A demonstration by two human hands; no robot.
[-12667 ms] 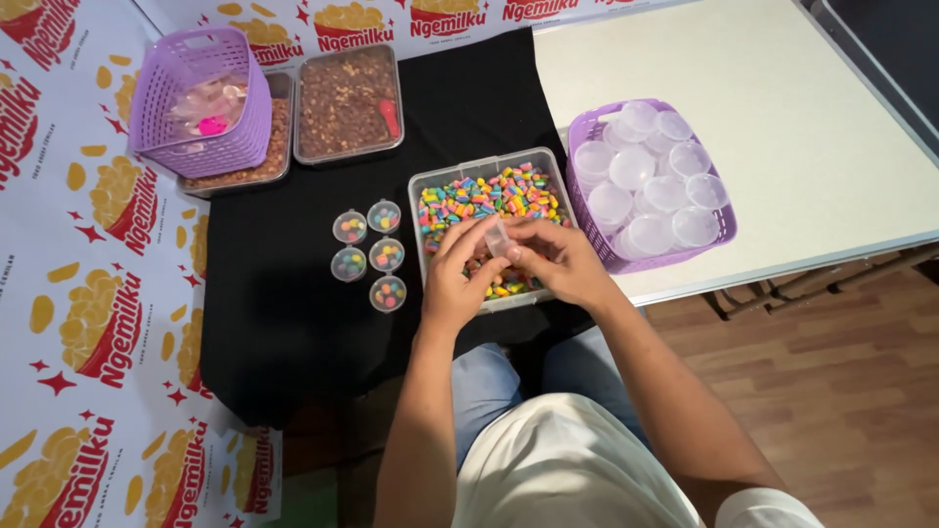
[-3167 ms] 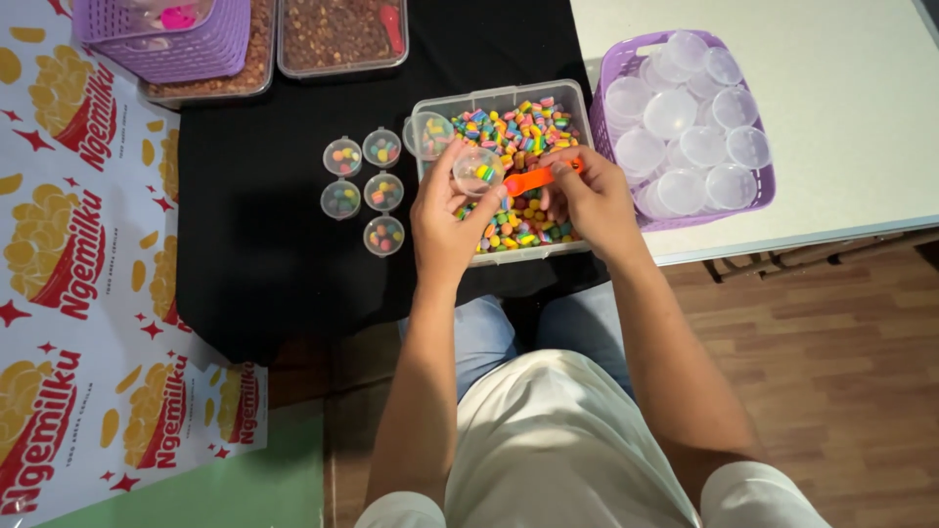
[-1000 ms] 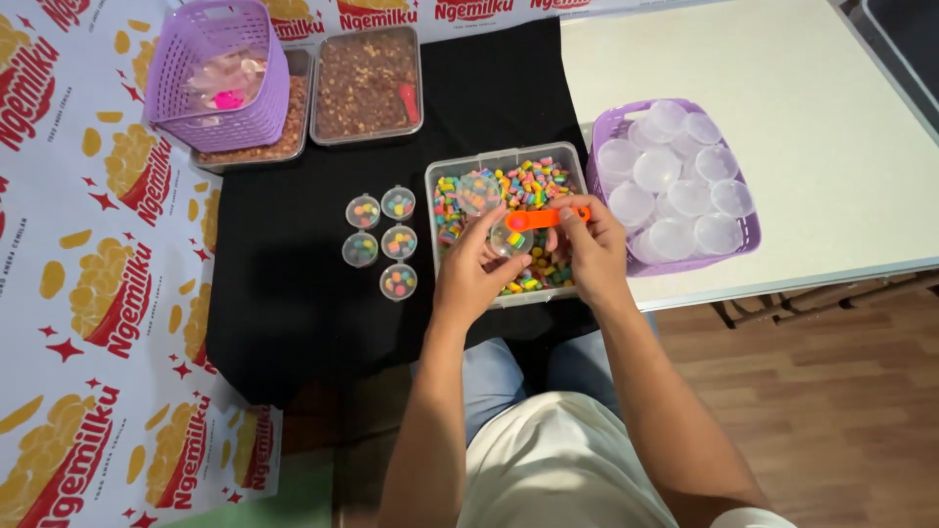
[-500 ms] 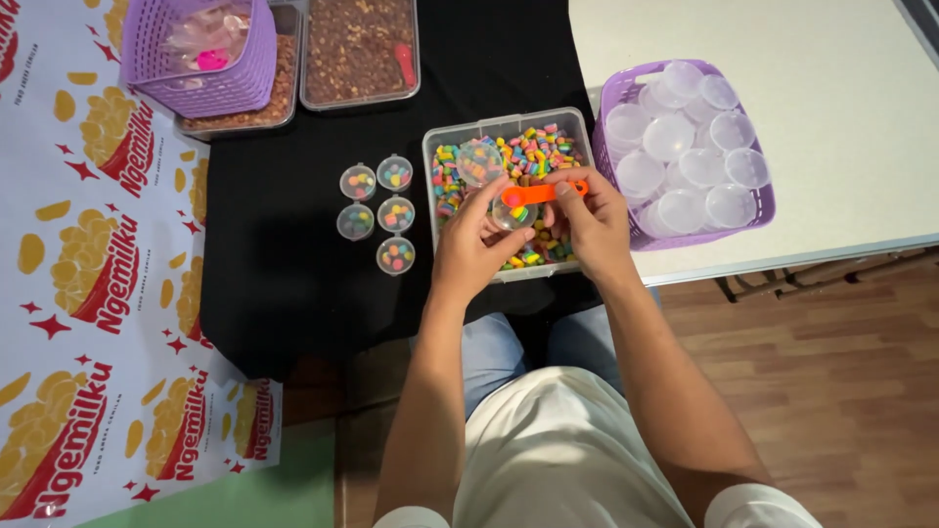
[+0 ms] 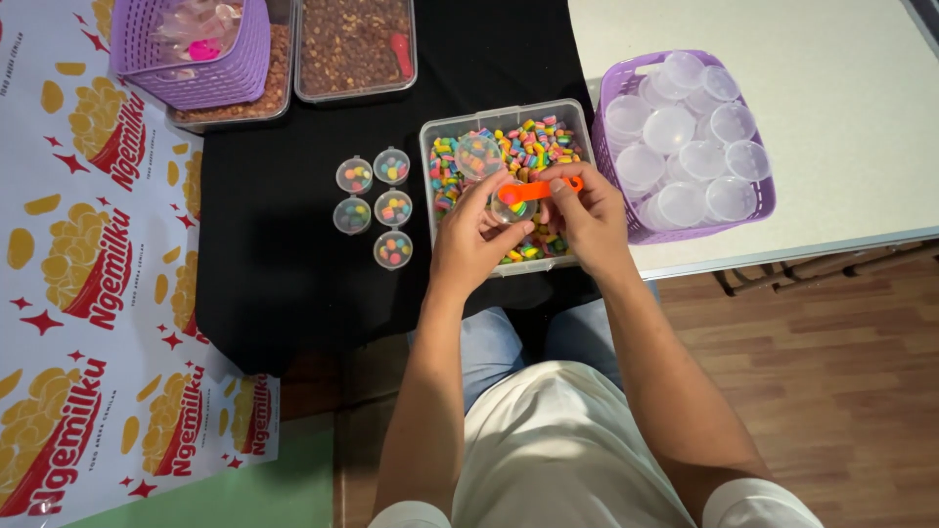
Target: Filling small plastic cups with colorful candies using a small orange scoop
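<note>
Thin clear plastic, the small round cup (image 5: 511, 207) in my left hand (image 5: 476, 242) looks light and crushable, so I pinch its rim gently. My right hand (image 5: 584, 217) grips the stiff orange plastic scoop (image 5: 533, 190) by its handle.

We see one printed banner (image 5: 88, 293) covering the counter's left side: white, with yellow cereal shapes, red lettering and stars.

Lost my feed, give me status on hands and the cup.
Left hand holds small clear cup over candy tub. Right hand tips orange scoop into it. Nothing in the way.
</note>
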